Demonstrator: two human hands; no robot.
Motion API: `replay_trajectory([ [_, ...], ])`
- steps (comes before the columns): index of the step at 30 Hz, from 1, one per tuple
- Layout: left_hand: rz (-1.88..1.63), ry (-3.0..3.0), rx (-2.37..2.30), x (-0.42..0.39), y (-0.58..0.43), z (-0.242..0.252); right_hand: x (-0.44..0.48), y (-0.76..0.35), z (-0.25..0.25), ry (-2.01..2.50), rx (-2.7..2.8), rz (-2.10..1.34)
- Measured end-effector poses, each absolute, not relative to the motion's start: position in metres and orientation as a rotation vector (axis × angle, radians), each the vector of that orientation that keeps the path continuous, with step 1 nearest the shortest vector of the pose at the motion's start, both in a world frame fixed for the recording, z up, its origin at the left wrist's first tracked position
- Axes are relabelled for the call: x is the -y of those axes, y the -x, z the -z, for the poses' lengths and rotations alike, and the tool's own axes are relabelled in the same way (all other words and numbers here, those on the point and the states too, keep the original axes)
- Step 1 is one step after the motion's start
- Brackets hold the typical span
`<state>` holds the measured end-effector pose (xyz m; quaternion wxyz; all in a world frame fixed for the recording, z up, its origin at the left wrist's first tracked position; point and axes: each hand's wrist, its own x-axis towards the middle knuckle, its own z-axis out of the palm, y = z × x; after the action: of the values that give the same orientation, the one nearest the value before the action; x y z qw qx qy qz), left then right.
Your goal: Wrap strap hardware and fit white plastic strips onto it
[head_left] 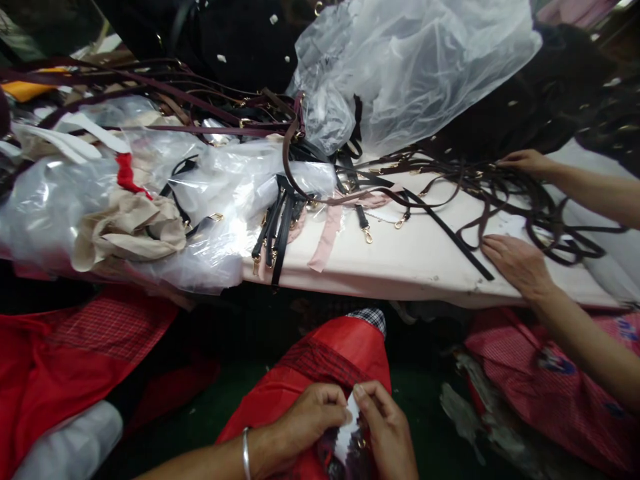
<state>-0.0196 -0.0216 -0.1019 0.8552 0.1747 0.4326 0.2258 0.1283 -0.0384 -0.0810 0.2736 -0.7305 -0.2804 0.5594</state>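
Observation:
Over the lap, my left hand, with a silver bangle at its wrist, pinches one edge of a white strip with an uneven edge. Thumb and fingers of my right hand close on the strip's upper right side. Just under the strip lies a dark, glossy item with a small gold-coloured metal bit; its kind is unclear and my right hand partly covers it. Red cloth with a checked band covers my lap below both hands.
The pale table ahead carries black straps with gold clasps, clear plastic wrapping, beige cloth and pink strips. At the right, a co-worker's hands handle long brown straps. Red cloth is at left.

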Motion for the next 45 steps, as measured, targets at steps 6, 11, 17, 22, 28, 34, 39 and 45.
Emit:
replay_trajectory([
  [6, -0.497, -0.308, -0.878, 0.018, 0.021, 0.111, 0.029, -0.125, 0.095, 2.008, 0.798, -1.411],
  [11, -0.477, -0.331, -0.890, 0.016, 0.026, 0.120, 0.020, -0.116, 0.107, 1.990, 0.755, -1.348],
  [17, -0.487, -0.397, -0.890, 0.021, 0.020, 0.137, 0.019, -0.122, 0.119, 1.959, 0.791, -1.306],
  [22, -0.478, -0.419, -0.834, 0.030, 0.001, 0.145, 0.029, -0.140, 0.121, 1.948, 0.801, -1.304],
  [28, -0.477, -0.460, -0.804, 0.023, -0.017, 0.131, 0.034, -0.163, 0.116, 1.895, 0.801, -1.289],
  [34, -0.383, -0.451, -0.822, 0.021, -0.036, 0.105, 0.046, -0.181, 0.106, 1.845, 0.765, -1.226],
  [39, -0.306, -0.478, -0.917, 0.030, -0.052, 0.094, 0.059, -0.193, 0.104, 1.866, 0.837, -1.211],
  [45, -0.224, -0.605, -0.915, 0.041, -0.059, 0.088, 0.069, -0.202, 0.100, 1.903, 0.903, -1.213],
])
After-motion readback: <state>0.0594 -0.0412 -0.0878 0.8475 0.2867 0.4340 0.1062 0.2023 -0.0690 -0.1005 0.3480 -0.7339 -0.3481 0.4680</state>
